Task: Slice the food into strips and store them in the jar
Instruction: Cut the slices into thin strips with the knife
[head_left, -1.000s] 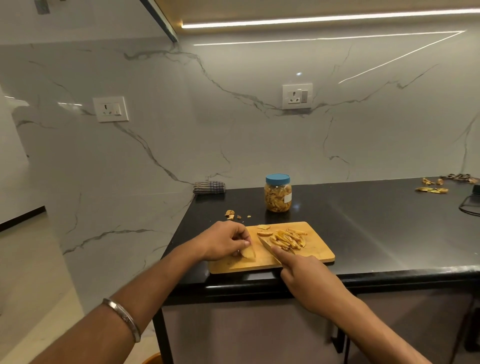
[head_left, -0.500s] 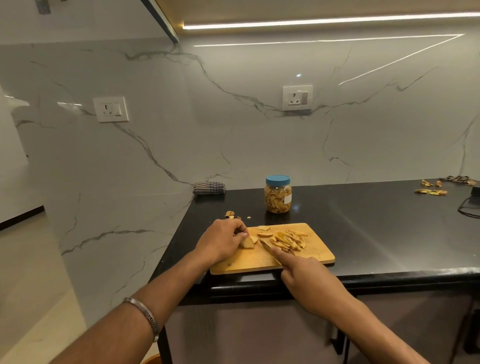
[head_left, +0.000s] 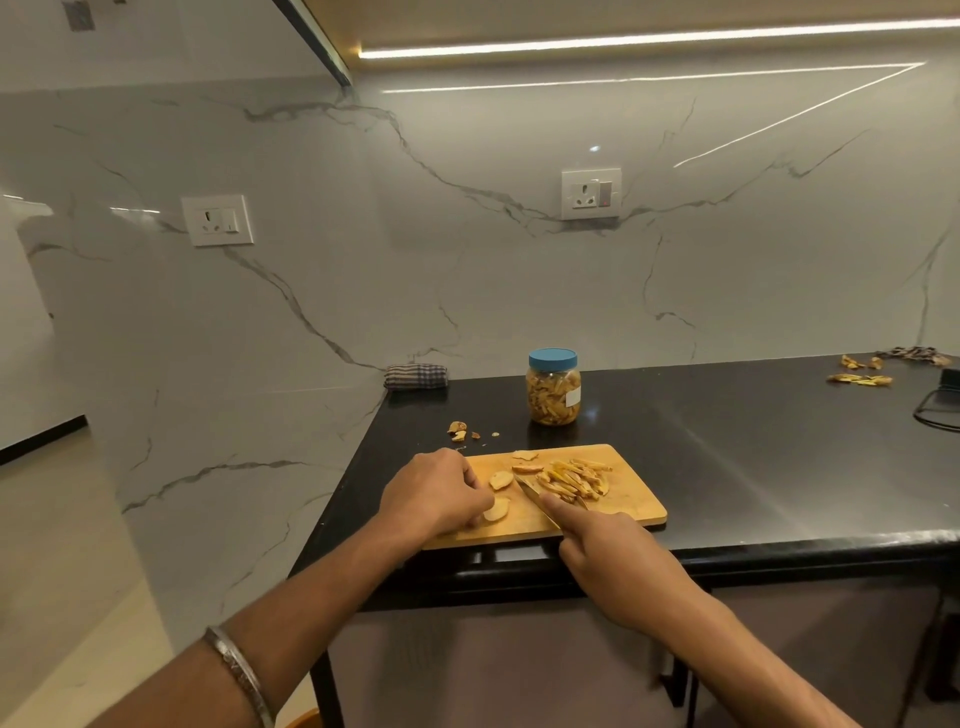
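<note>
While a slice (head_left: 496, 509) is pinned on the board (head_left: 631, 506) by the left hand (head_left: 434, 493), a knife (head_left: 535, 496) is gripped by the right hand (head_left: 608, 551). Small, light, probably slippery, it is best held by its edges.

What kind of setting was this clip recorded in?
Most likely a home kitchen: a dark countertop against a marble-look backsplash with wall sockets, and a wooden cutting board with sliced food beside a lidded jar.

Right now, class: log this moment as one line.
left hand: holds piece | right hand: grips knife | strips: on board | jar: lidded
</note>
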